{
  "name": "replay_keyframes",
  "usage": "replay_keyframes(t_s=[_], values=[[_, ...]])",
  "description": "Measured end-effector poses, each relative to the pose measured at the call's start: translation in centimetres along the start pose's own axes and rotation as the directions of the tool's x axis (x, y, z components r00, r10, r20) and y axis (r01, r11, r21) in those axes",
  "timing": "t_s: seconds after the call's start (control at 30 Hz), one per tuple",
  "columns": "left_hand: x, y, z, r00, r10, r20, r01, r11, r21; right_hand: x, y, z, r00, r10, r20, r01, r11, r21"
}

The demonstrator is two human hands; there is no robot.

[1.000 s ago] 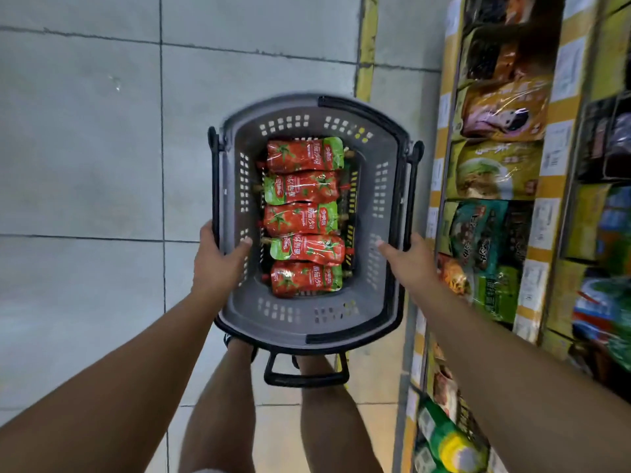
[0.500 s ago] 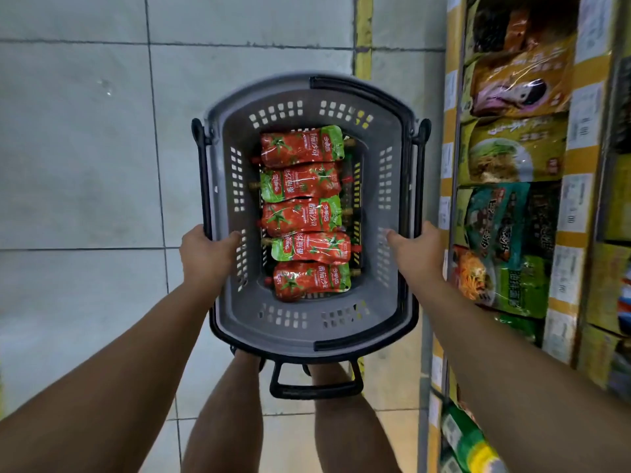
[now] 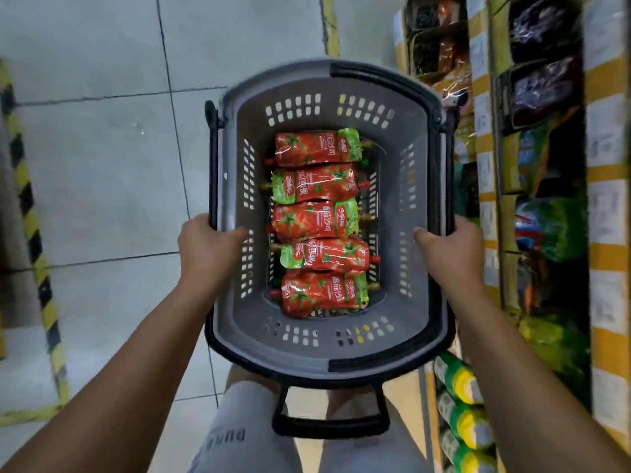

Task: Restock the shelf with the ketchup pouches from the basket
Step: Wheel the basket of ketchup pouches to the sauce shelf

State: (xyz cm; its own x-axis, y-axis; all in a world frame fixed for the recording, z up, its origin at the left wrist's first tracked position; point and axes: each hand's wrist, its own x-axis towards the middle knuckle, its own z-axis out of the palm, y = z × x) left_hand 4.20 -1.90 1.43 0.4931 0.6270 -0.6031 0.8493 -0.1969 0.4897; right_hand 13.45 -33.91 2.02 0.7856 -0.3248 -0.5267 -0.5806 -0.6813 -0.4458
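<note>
Pale grey floor tiles (image 3: 102, 186) run underfoot. A yellow-and-black hazard stripe (image 3: 32, 233) crosses them at the left, and green bottles with yellow caps (image 3: 461, 384) lie low down at the right.

Five ketchup pouches (image 3: 319, 220) lie in a row in the basket (image 3: 403, 339); the shelf (image 3: 485, 186) stands right of the basket, hands (image 3: 205, 247) on the basket's side rims.

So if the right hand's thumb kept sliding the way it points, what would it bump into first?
The right hand grips the grey plastic basket, thumb pointing inward. It would probably reach the fourth red-and-green ketchup pouch first, though depth is unclear.
</note>
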Motion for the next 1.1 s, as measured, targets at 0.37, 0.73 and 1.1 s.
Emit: replay_keyframes(t_s=[0.37,0.73,1.1], values=[[-12.6,12.1,-16.1,0.928,0.33,0.173,-0.337,0.941,0.016,-18.1,-5.8,-17.4,0.976,0.039,-0.215,-0.025,0.997,0.07],[-23.0,21.1,-23.2,0.696,0.604,0.389,-0.682,0.725,0.094,-34.1,-3.8,-24.5,0.894,0.2,-0.4,-0.088,0.956,0.281],[-34.7,20.6,-16.6,0.395,0.634,0.664,-0.884,0.459,0.088,-49.3,8.7,-24.9,0.72,0.521,-0.459,-0.264,0.817,0.513]])
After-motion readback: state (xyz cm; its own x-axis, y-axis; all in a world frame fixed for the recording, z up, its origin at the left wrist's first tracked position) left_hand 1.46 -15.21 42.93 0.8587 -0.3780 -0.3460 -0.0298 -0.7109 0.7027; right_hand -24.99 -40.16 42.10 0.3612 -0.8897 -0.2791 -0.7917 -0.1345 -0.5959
